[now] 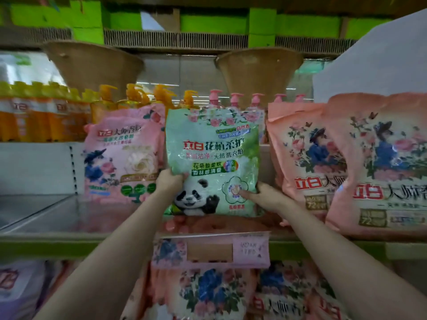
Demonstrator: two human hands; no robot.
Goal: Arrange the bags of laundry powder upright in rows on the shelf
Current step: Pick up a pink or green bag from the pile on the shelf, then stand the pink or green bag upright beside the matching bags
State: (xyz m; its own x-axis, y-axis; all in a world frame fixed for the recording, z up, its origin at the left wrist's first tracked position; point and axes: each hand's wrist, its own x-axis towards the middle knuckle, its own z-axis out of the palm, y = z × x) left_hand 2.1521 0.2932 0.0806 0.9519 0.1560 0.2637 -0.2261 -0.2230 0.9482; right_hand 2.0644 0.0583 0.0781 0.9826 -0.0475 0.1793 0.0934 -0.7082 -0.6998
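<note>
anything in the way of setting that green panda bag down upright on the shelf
Yes. The green bag, held by the left hand and right hand, sits over a pink bag lying flat on the shelf, right where it would stand. Upright pink bags flank the gap on both sides.

One green bag (211,162) is standing at twelve o'clock; three pink bags (122,155) (305,155) (381,167) are flanking it at nine and three.

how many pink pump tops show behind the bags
5: one above the green bag, two right of it, two above the peach bags. Bags may hide more.
</note>
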